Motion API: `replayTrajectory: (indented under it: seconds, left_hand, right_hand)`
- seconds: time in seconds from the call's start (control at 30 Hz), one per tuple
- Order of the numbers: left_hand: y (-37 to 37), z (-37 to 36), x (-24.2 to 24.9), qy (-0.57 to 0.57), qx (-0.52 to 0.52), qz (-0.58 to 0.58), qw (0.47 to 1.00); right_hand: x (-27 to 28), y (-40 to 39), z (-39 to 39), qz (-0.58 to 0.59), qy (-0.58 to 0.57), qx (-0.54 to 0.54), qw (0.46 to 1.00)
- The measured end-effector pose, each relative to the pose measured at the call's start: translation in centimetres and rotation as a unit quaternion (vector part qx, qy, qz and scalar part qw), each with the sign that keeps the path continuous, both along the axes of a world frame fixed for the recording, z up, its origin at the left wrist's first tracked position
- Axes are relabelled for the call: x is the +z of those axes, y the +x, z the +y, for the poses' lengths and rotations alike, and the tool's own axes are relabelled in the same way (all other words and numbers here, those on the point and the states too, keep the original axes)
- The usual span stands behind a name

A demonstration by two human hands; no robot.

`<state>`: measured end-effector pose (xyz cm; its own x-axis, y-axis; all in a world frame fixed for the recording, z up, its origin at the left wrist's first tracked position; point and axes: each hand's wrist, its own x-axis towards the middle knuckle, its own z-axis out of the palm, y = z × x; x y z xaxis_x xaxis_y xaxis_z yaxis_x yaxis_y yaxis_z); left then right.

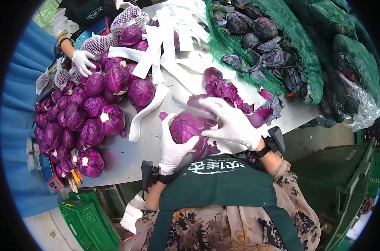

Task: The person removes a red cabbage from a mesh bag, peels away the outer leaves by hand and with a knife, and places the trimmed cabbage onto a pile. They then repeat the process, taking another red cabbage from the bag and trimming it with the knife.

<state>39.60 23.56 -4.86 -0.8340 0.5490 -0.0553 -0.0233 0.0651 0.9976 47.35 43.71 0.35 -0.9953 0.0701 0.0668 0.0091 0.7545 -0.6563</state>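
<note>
A red cabbage [185,127] sits at the table's near edge in front of my apron. White-gloved, my left hand [175,148] grips its left side, thumb across the front and fingers along the far side. My right hand [234,125], also gloved, is over the cabbage's right side with thumb and fingers spread apart; its fingertips are smeared by motion. A blurred purple leaf [196,101] shows just beyond those fingertips. Loose purple leaves [227,90] lie past the right hand, and more leaf scraps are close below the cabbage.
Many red cabbages [75,117] are heaped on the left of the metal table [114,154]. White net sleeves [181,25] lie at the back. A green mesh sack [309,79] holds dark cabbages at right. Across the table, another person's gloved hand [83,62] touches the heap. Green crates [85,217] stand below left.
</note>
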Motion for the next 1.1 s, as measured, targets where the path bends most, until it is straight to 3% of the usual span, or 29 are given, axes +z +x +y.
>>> replayTrajectory:
  seconds: [0.03, 0.1, 0.17, 0.27, 0.4, 0.5, 0.6, 0.7, 0.73, 0.77, 0.8, 0.83, 0.87, 0.9, 0.97, 1.03, 1.1]
  left_hand:
    - [-0.1, 0.0, 0.3, -0.013, -0.019, 0.011, 1.0]
    - [-0.2, -0.2, 0.3, -0.026, -0.038, 0.023, 0.999]
    - [-0.4, -0.6, -0.3, -0.053, -0.039, 0.09, 0.994]
    - [-0.7, -0.8, -0.7, -0.056, -0.044, 0.077, 0.994]
    - [-0.6, -0.8, -0.7, -0.06, -0.043, 0.086, 0.994]
    - [-0.5, -0.6, 0.8, -0.039, -0.057, 0.063, 0.996]
    - [-0.5, -0.7, 0.8, -0.081, -0.068, 0.094, 0.99]
    - [-0.7, -1.2, -0.2, -0.012, -0.081, 0.091, 0.992]
    - [-0.7, -1.3, 0.0, -0.012, -0.082, 0.092, 0.992]
    - [-0.8, -1.3, 0.3, -0.03, -0.083, 0.106, 0.991]
    - [-0.8, -1.4, 0.5, -0.048, -0.085, 0.119, 0.988]
    - [-0.8, -1.2, 0.6, -0.048, -0.087, 0.119, 0.988]
    - [-0.8, -1.1, 0.6, -0.044, -0.082, 0.104, 0.99]
    - [-0.9, -0.9, 0.7, -0.04, -0.076, 0.091, 0.992]
    - [-0.9, -0.9, 1.2, -0.031, -0.08, 0.08, 0.993]
    - [-1.1, -1.0, 1.5, -0.029, -0.106, 0.087, 0.99]
    - [-1.2, -1.4, 1.2, -0.037, -0.106, 0.099, 0.989]
  right_hand:
    - [0.9, -0.1, -0.4, -0.063, -0.016, 0.024, 0.998]
    - [0.5, -0.1, -0.6, -0.053, -0.009, 0.039, 0.998]
    - [-1.0, 0.0, -0.5, 0.035, 0.056, 0.062, 0.996]
    - [-0.6, 0.0, -1.7, 0.019, 0.137, 0.038, 0.99]
    - [-2.0, 0.1, -2.3, 0.121, 0.127, -0.005, 0.985]
    - [-3.3, -0.3, -1.9, 0.146, 0.07, -0.061, 0.985]
    - [-3.9, -0.8, -0.6, 0.108, -0.105, -0.203, 0.968]
    - [-7.0, -1.2, 3.8, 0.092, -0.399, -0.318, 0.855]
    - [-4.6, -0.3, 5.2, -0.089, -0.243, -0.271, 0.927]
    - [-3.8, -0.1, 4.7, -0.089, -0.244, -0.273, 0.926]
    - [-3.4, 0.2, 3.7, 0.015, -0.115, -0.192, 0.975]
    - [-2.9, 0.6, 2.8, 0.118, 0.019, -0.102, 0.988]
    - [-2.1, 1.0, 2.1, 0.064, -0.088, -0.044, 0.993]
    - [-1.7, 1.0, 1.1, 0.07, -0.059, -0.025, 0.995]
    - [-0.2, 0.9, 0.1, -0.037, -0.081, 0.001, 0.996]
    - [-0.5, 0.7, 0.0, -0.003, -0.078, 0.007, 0.997]
    - [-0.5, 0.4, 0.4, -0.065, -0.102, 0.027, 0.992]
